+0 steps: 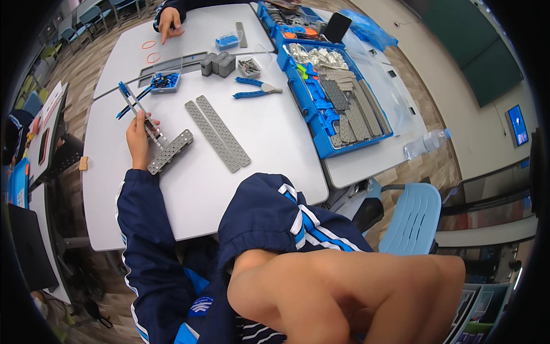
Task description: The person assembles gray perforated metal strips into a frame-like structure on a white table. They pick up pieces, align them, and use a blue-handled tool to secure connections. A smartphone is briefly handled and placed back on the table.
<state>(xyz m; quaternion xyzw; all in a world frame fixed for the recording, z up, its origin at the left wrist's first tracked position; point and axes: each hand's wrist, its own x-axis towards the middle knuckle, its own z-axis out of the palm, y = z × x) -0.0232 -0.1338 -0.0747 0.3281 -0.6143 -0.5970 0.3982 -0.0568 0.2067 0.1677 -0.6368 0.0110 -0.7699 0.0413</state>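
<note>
My left hand (139,140) is closed around a part-built frame of construction pieces (163,150), upright above the left of the white table. It has a thick grey perforated block at its near end, pale bars and thin blue pieces at its far end. My right hand (344,292) is raised close to the camera at the lower right, large and away from the table. Its fingers are curled, and their inner side is hidden. Two long grey perforated beams (217,133) lie side by side to the right of the frame. Beyond them rest blue-handled pliers (256,88).
A clear box of blue and black pieces (166,82) sits beyond my left hand. Grey blocks (218,64) and a small parts box (249,67) stand nearby. An open blue case (335,152) lies at the right. Another person's hand (170,24) hovers over the far table.
</note>
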